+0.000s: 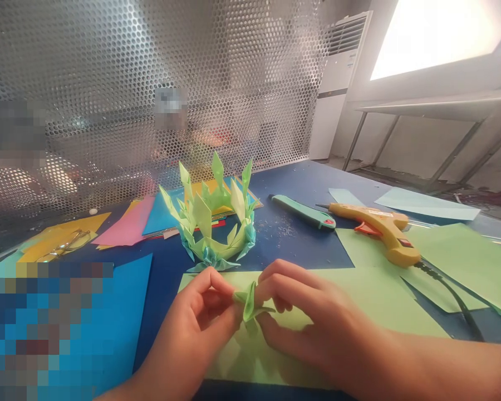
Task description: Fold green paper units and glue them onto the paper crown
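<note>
Between my two hands is a small folded piece of green paper, held above a light green sheet. My left hand pinches its left side between thumb and fingertips. From the other side, my right hand has its thumb and curled fingers closed on the paper's right edge. Just beyond my hands stands a paper crown with pointed green leaves and blue paper flowers near its base.
A yellow glue gun with a black cord lies at right beside a teal utility knife. Coloured sheets, including a pink one and a blue one, lie at left. A perforated metal panel rises behind the blue table.
</note>
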`<action>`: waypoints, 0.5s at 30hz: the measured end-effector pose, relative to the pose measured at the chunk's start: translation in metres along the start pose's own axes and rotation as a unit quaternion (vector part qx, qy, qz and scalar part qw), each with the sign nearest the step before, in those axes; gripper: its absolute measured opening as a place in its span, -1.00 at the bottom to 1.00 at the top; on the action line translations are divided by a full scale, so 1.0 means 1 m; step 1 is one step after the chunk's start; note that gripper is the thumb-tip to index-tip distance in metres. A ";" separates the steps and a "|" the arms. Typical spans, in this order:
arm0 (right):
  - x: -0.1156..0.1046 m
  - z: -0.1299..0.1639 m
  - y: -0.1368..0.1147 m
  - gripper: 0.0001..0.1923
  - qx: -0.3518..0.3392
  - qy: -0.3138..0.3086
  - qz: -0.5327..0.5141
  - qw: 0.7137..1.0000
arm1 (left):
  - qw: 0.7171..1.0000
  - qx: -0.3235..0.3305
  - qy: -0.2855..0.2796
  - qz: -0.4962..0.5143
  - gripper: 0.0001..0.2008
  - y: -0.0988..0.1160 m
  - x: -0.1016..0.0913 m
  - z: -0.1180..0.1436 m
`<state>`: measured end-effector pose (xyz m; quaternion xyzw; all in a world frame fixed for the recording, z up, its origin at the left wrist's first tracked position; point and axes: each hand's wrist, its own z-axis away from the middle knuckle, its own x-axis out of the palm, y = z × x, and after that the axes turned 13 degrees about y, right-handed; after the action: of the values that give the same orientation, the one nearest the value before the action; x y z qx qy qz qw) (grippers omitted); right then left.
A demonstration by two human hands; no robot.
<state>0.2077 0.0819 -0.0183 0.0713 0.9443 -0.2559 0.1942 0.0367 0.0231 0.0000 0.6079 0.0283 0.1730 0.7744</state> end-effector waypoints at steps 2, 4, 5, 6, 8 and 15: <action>0.000 -0.002 -0.003 -0.78 0.004 0.008 0.002 1.000 | 1.000 0.007 0.000 -0.001 -0.61 -0.002 -0.001 0.000; -0.001 -0.003 -0.006 -0.78 0.008 0.010 -0.002 1.000 | 1.000 0.022 0.005 -0.011 -0.56 -0.004 -0.002 0.000; -0.002 -0.004 -0.007 -0.78 0.012 0.005 -0.006 1.000 | 0.999 0.031 0.006 -0.017 -0.54 -0.005 -0.002 0.001; -0.002 -0.003 -0.008 -0.77 0.018 -0.002 -0.012 1.000 | 0.999 0.041 0.005 -0.024 -0.53 -0.006 -0.002 0.001; -0.003 -0.001 -0.008 -0.74 0.035 -0.013 -0.022 0.999 | 0.998 0.056 0.003 -0.040 -0.53 -0.006 -0.003 0.001; -0.002 0.010 0.001 -0.67 0.000 -0.069 -0.042 0.997 | 0.996 0.061 0.012 -0.062 -0.57 -0.002 -0.001 0.005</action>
<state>0.2130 0.0772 -0.0262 0.0142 0.9307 -0.2684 0.2481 0.0381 0.0177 -0.0010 0.6488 0.0852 0.1302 0.7449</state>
